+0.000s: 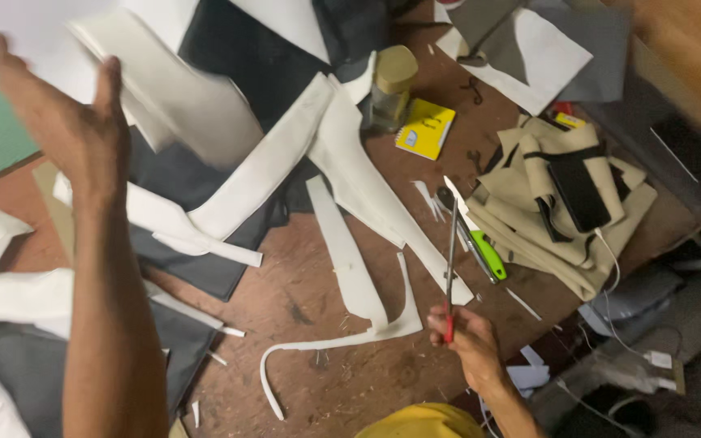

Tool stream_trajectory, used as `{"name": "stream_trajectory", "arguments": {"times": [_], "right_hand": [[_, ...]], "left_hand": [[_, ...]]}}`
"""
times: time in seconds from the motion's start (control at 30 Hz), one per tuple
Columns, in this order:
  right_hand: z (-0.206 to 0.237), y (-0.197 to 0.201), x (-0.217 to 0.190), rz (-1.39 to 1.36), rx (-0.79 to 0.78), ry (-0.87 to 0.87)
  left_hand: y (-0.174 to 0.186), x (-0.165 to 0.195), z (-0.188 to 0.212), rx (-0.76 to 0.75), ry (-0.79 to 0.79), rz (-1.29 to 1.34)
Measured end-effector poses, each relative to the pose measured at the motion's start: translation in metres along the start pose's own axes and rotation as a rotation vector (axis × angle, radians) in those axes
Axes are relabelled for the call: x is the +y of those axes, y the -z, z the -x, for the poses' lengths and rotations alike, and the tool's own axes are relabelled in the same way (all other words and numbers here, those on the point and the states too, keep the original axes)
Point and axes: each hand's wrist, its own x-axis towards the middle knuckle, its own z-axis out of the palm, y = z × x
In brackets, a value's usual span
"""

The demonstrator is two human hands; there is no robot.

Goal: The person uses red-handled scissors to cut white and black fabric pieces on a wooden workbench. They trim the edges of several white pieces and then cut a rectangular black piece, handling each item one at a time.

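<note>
Left hand (pixel 75 134) is up high, fingers spread against white cut sheets (pixel 164 89), grip unclear. Right hand (pixel 468 341) clamps red-handled scissors (pixel 450 268), probably closed. Yellow notepad (pixel 425 128) lies beside a tan-capped bottle (pixel 391 85).

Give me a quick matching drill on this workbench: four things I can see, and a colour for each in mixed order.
Things:
1. notepad
2. scissors handle in the right hand
3. cutter
4. jar lid

Colours:
A. red
B. tan
C. yellow
D. green

Pairs: 1-C, 2-A, 3-D, 4-B
</note>
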Motion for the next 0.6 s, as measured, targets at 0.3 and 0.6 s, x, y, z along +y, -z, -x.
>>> {"name": "stream_trajectory", "arguments": {"times": [0.3,0.6], "right_hand": [[0.020,0.047,0.031,-0.029,0.184,-0.181],[0.001,0.052,0.031,0.049,0.090,-0.170]], "left_hand": [[-0.166,0.150,0.304,-1.389,0.380,-0.192],[0.002,0.024,0.527,-0.572,0.117,-0.335]]}}
